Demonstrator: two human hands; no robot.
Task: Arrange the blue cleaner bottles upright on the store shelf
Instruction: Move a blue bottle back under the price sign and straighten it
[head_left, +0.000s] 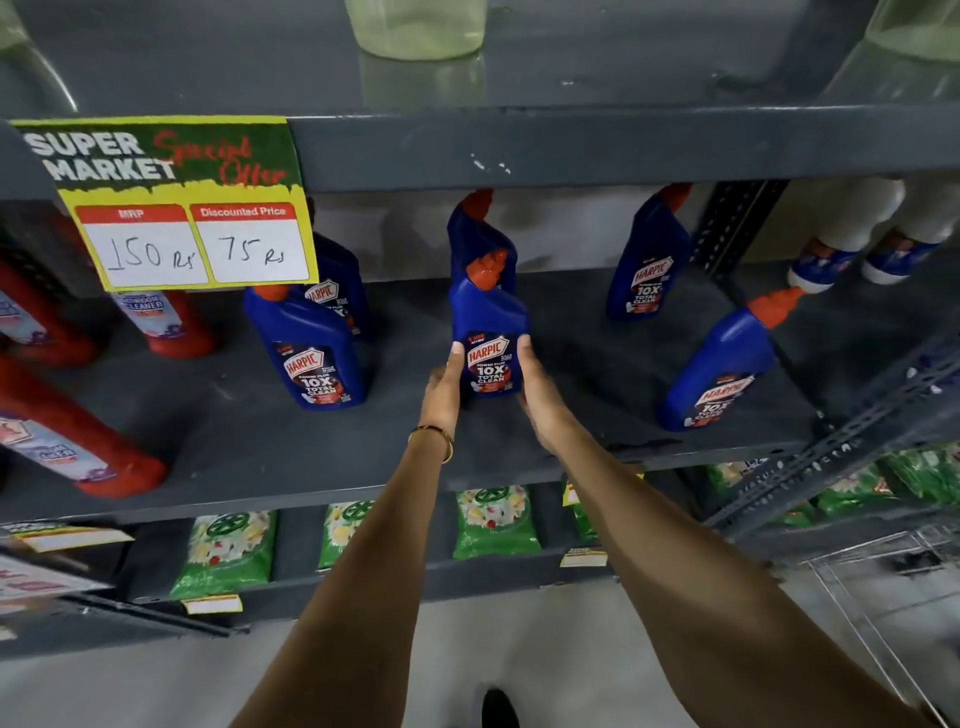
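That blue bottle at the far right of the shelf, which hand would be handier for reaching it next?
Right, probably. The far-right blue bottle stands on the same side as the right hand; the left hand would have to cross the held bottle. Both hands now clasp that one.

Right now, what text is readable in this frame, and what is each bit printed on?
"SUPER MARKET", "Special Offer", "MRP 150 Rs", "Discounted Price 75 Rs": yellow sign on the shelf edge.
"HARPIC", "10X TOTAL CLEAN": held blue bottle, between left hand and right hand.
"CLEANER": red bottle.
Other labels: blurred.
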